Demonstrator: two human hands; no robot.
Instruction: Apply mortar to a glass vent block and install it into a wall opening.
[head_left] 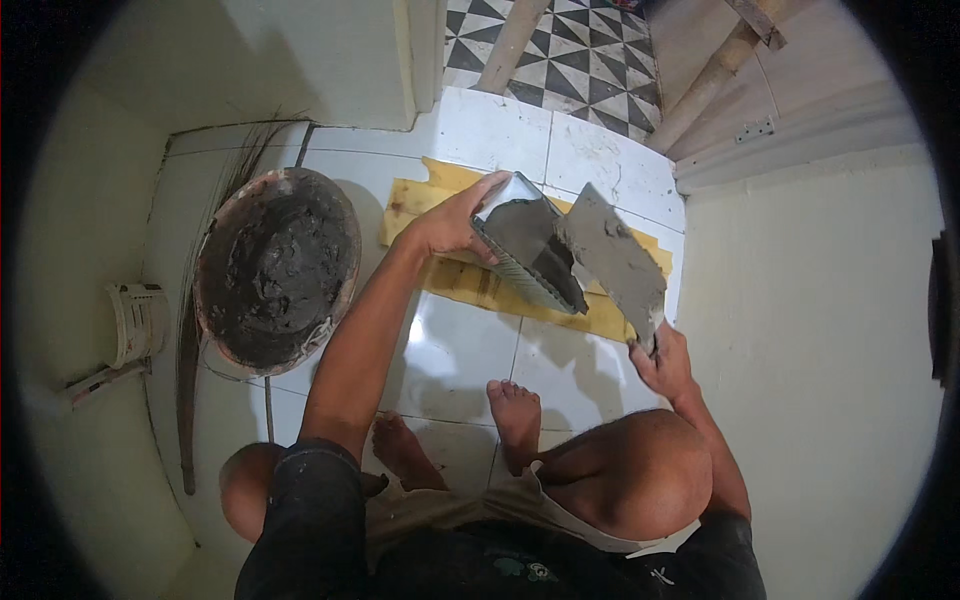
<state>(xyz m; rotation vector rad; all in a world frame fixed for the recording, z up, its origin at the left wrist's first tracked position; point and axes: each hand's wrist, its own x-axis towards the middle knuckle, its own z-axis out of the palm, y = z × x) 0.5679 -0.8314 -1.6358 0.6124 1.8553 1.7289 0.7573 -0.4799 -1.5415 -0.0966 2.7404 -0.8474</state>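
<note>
Head view: left hand (450, 228) gripping tile (525, 250), right hand (662, 360) apparently clutching trowel (612, 258).

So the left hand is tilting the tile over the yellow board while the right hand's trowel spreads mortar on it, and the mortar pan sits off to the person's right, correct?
Not quite. The head view shows the mortar pan on the person's left, not the right. The rest holds: the left hand tilts the tile over the yellow board, and the right hand works the trowel.
</note>
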